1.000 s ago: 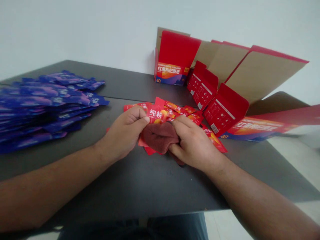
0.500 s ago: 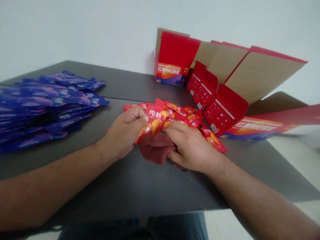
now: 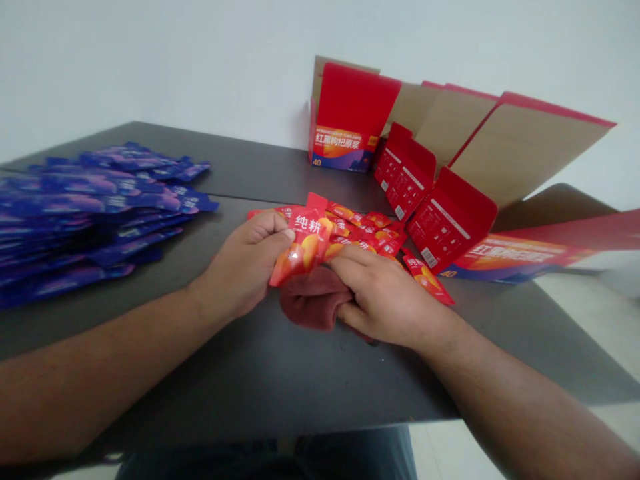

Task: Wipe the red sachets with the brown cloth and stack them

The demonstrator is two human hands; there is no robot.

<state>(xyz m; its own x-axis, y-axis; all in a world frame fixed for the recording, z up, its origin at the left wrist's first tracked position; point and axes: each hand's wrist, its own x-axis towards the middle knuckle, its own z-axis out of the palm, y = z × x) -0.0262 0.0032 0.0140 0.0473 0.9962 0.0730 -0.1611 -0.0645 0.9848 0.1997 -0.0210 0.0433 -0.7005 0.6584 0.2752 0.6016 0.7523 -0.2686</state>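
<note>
So, the left hand (image 3: pixel 245 265) is pinching a red sachet (image 3: pixel 303 245) between thumb and fingers, just above a maroon cloth (image 3: pixel 311 300), while the right hand (image 3: pixel 385 300) is gripping that cloth's edge. More red sachets (image 3: pixel 365 230) are lying spread just beyond them on the dark tabletop (image 3: pixel 260 393), with a heap of blue sachets (image 3: pixel 90 213) sitting well left and unfolded red cartons (image 3: pixel 345 150) standing behind.

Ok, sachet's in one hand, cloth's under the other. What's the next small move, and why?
I'd probably lift the maroon cloth with your right hand onto the red sachet pinched in your left hand. The sachet's lower end hangs right above the cloth, and your right fingers are on the cloth.
</note>
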